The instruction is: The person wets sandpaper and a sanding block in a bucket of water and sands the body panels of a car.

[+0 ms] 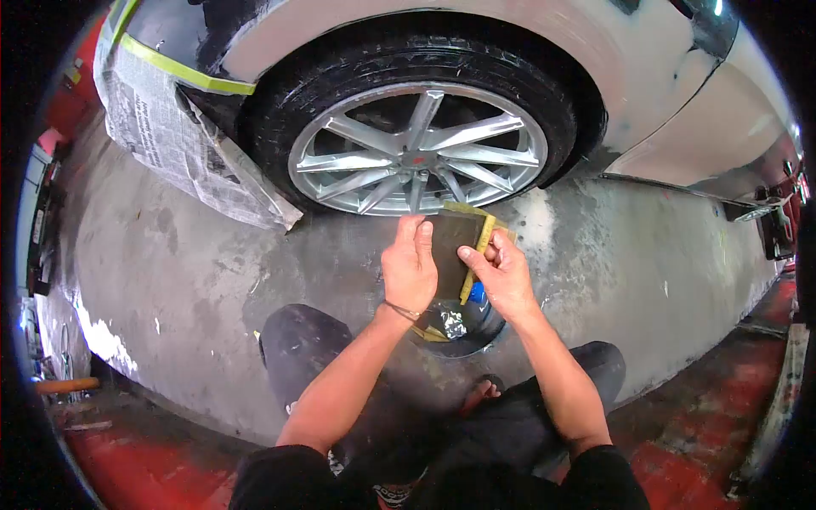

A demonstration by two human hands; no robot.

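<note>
In front of the wheel, both my hands hold up a dark grey sheet of sandpaper (453,246). My left hand (410,265) grips its left side, thumb laid along it. At the right edge, my right hand (500,268) pinches a narrow yellow strip, which looks like the sheet's printed backing folded over. More yellowish backing shows at the top. Below the sheet stands a dark round tub (486,336), partly hidden by it and by my left wrist. A blue object (478,292) and a yellowish piece (432,335) show at the tub.
Ahead is a car's silver wheel (416,159) with a black tyre (561,127). The car body (544,34) has pale, sanded-looking patches. Newspaper (161,127) hangs under green tape (178,65) at the left. My knees are bent on both sides of the tub, over grey concrete (212,272).
</note>
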